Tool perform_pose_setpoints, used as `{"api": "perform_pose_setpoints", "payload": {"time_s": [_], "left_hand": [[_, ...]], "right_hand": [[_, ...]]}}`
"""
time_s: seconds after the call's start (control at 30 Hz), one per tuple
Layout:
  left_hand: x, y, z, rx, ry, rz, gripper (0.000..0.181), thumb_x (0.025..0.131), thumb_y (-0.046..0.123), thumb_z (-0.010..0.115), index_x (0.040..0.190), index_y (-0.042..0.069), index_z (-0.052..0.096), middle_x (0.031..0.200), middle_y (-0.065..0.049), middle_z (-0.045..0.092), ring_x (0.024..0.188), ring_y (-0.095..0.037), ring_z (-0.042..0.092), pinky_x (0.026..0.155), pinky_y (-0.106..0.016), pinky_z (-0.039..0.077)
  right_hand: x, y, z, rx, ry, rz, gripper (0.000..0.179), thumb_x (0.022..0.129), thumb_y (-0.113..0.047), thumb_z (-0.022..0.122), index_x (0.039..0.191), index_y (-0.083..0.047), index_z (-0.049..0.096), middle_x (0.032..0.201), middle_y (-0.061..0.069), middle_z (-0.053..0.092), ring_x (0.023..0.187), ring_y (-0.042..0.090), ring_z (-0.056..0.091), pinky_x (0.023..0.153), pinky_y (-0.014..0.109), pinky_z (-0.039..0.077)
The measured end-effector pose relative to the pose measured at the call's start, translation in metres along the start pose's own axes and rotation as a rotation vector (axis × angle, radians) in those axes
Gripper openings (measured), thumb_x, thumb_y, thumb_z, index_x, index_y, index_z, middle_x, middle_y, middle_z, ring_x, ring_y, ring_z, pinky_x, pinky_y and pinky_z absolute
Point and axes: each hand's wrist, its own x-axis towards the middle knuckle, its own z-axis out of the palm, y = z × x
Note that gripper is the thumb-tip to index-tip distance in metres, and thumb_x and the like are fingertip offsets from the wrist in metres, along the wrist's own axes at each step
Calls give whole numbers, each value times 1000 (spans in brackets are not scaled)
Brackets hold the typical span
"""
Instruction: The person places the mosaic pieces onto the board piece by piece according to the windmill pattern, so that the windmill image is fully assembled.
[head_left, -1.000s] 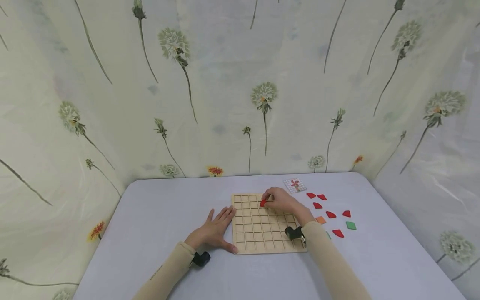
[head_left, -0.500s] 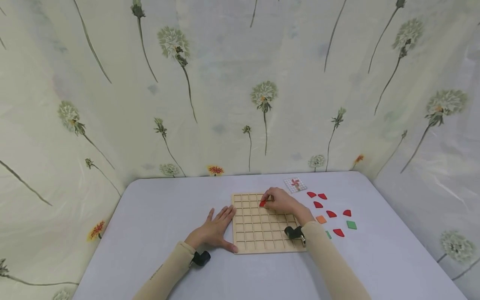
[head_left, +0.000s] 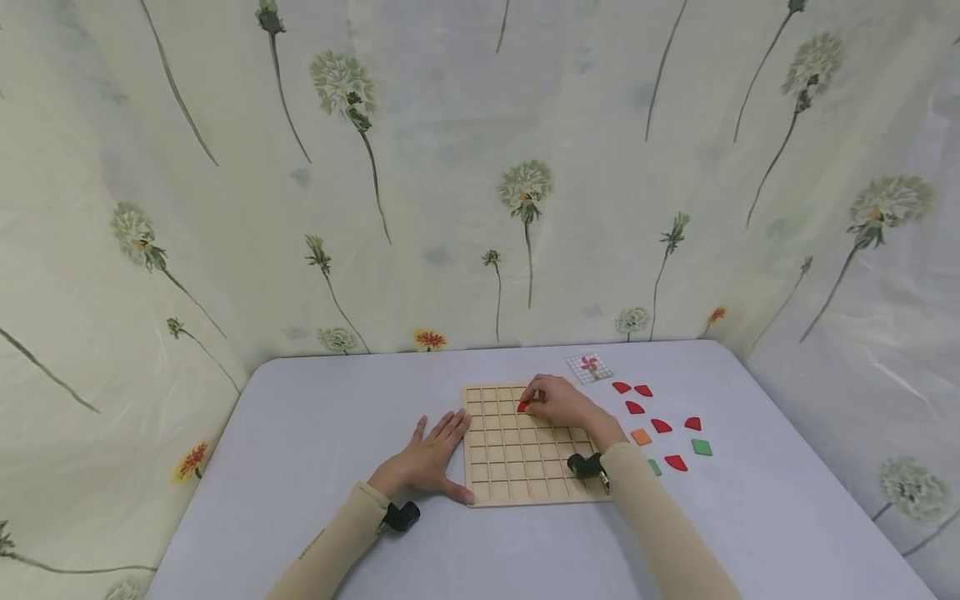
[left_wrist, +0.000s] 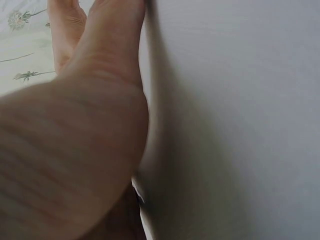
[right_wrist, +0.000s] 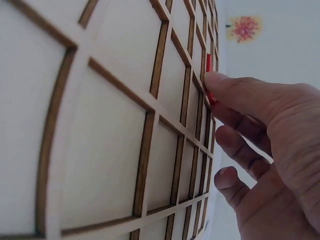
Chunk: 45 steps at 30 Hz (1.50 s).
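A wooden grid board [head_left: 497, 481] with square recesses lies on the table. My right hand [head_left: 561, 402] is over its far part and pinches a red quarter-circle tile [head_left: 522, 407] between thumb and fingertips. In the right wrist view, the red tile [right_wrist: 209, 64] stands edge-on, close over the grid, with the thumb against it. My left hand [head_left: 429, 461] lies spread with straight fingers along the board's left edge, fingertips and thumb right at the rim. The left wrist view shows mostly the left hand [left_wrist: 85, 135] near the table surface; its fingertips are hidden there.
Several red tiles [head_left: 635, 407] lie loose right of the board. Among them are an orange square [head_left: 641, 437], a green square [head_left: 701, 447] and a green piece [head_left: 654, 467] partly behind the right forearm. A patterned card [head_left: 589, 367] lies beyond the board. A floral curtain [head_left: 450, 167] hangs behind the table.
Both hands and the red tile keep nearly the same place on the board. The head view has shifted very slightly.
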Motion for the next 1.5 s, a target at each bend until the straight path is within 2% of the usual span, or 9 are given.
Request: {"api": "perform_pose_setpoints", "payload": {"time_s": [0.33,0.6,0.87,1.17,1.33,1.5], "left_hand": [[0,2,1,-19,0,6,131,63,81,64,157,12,3,165,-3,0,152,-23,0,118,-60,-1],[-2,2,2,-25,-9,-9,131,64,80,66,156,11,3,165,-4,0,152,-24,0,118,-60,0],[-4,2,4,-22,-3,-9,131,63,80,65,157,13,3,165,-3,0,152,-23,0,118,-59,0],[-1,0,2,-29,5,9,131,64,81,64,156,12,4,164,-4,1,152,-25,0,118,-60,-1],[-2,2,0,-34,10,13,130,64,80,65,156,11,5,164,-5,2,152,-25,1,117,-61,-1],[-2,4,0,-41,14,12,130,64,79,67,156,10,6,164,-6,4,152,-26,2,117,-62,0]], "right_hand": [[-2,-1,-3,7,-4,12,11,88,-14,69,99,-16,69,92,-4,63,79,12,54,73,30,47],[-6,0,-6,64,8,64,20,88,-22,71,105,-14,66,95,-2,63,82,13,54,74,32,48],[-28,5,-27,106,63,156,31,85,-30,75,103,-9,62,92,1,59,81,17,50,69,32,45],[-58,28,-54,39,167,190,40,82,-36,77,101,-6,59,88,2,55,77,18,45,65,29,39],[-78,39,-70,43,198,255,41,84,-37,75,104,-4,60,87,4,55,75,18,47,64,29,41],[-93,54,-83,58,219,330,35,87,-31,72,106,-5,59,88,8,57,72,20,52,61,28,47]]}}
